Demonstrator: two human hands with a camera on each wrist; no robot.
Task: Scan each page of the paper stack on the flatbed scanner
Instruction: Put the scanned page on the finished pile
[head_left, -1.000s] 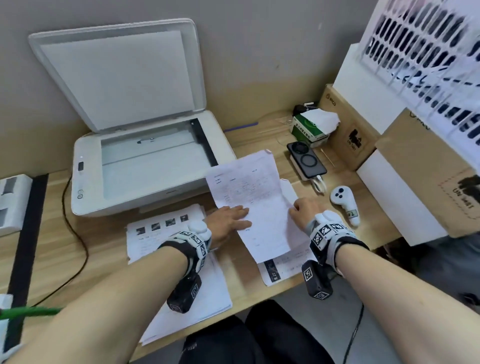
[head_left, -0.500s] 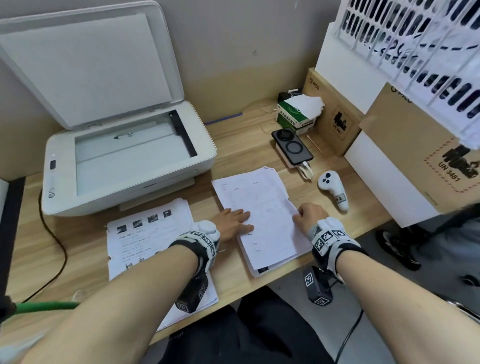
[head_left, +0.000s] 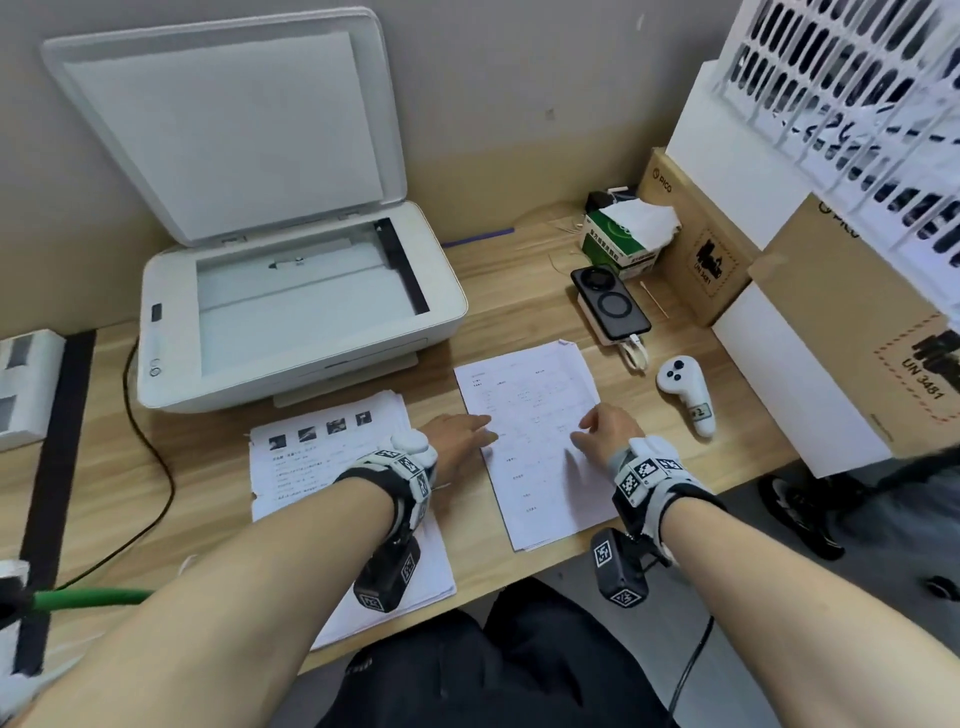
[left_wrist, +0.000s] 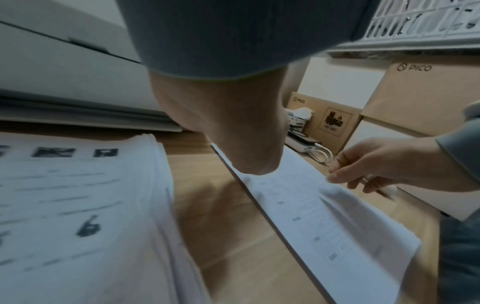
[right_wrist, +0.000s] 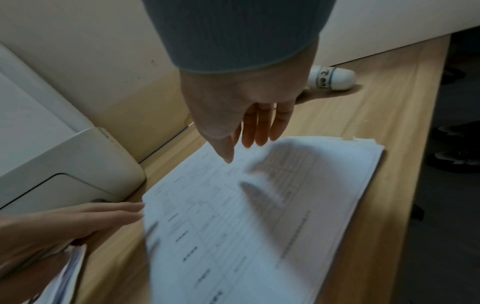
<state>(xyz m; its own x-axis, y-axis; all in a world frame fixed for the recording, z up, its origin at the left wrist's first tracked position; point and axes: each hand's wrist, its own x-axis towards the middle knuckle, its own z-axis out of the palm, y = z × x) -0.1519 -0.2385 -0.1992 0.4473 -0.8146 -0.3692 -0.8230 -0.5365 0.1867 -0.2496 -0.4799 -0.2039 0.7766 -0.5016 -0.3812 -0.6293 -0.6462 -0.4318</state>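
The white flatbed scanner (head_left: 291, 312) stands at the back left with its lid (head_left: 234, 119) raised and its glass bare. A stack of printed pages (head_left: 535, 447) lies flat on the desk in front of me. My left hand (head_left: 462, 436) rests with straight fingers against the stack's left edge (right_wrist: 78, 216). My right hand (head_left: 602, 426) hovers with relaxed fingers over the top page (right_wrist: 246, 115), holding nothing. A second stack, with small photos printed on it (head_left: 332, 457), lies under my left wrist.
To the right of the stack lie a white controller (head_left: 685, 395) and a phone on a power bank (head_left: 613, 306). A tissue box (head_left: 623, 234) and cardboard boxes (head_left: 696, 244) line the right side. A dark cable (head_left: 150, 467) runs left of the scanner.
The top sheet, which lay askew across the right stack, now sits squared on it. My right hand has moved from the sheet's right edge to above its middle.
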